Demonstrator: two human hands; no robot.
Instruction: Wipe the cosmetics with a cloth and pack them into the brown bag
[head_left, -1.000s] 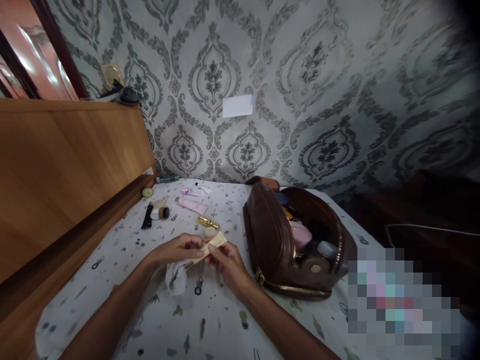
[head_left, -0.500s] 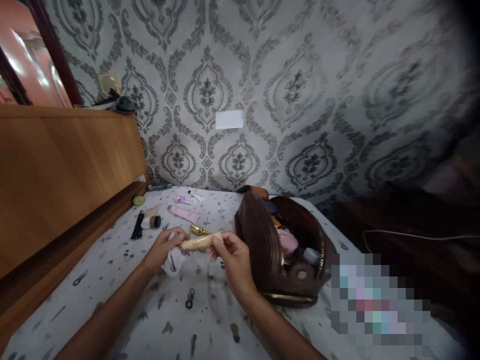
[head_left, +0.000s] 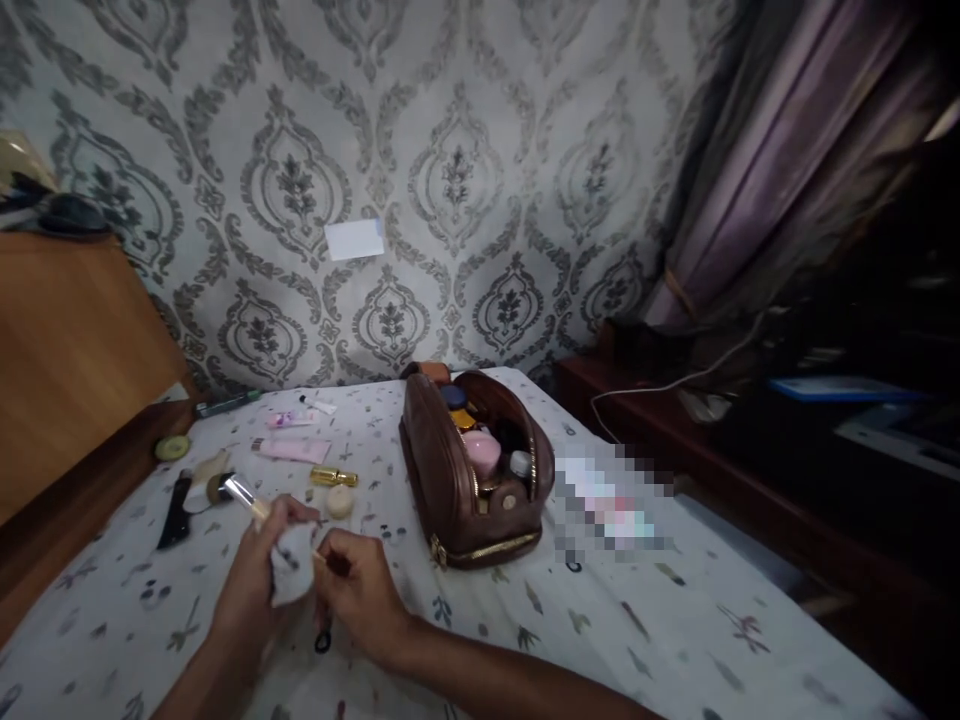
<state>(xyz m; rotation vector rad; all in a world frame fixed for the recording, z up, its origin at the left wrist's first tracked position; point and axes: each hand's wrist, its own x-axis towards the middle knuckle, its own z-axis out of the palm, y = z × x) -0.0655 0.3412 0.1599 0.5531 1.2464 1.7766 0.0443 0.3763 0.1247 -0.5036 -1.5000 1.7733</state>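
Observation:
My left hand (head_left: 251,565) is closed around a slim beige cosmetic tube (head_left: 259,507) with a shiny clear cap pointing up and left. A crumpled white wipe (head_left: 294,568) with dark smudges is bunched in the same hand. Beside the wipe's right edge, my right hand (head_left: 364,585) has its fingers pinched together. A thin beige sliver shows at those fingertips, and what they grip is mostly hidden. Just beyond the hands lie a round cream-coloured pot (head_left: 340,501) and a gold lipstick tube (head_left: 334,476).
An open brown toiletry bag (head_left: 442,480) stands right of the hands, holding a pink item (head_left: 481,453) and several containers. Pink tubes (head_left: 291,449) and a black-handled item (head_left: 175,510) lie to the left. A wooden panel (head_left: 82,360) borders the left side; a patterned wall is behind.
My view has swung right. Both hands have come nearer to me; the tube has tilted, its capped end now past my left hand. My right hand has moved to the wipe's edge.

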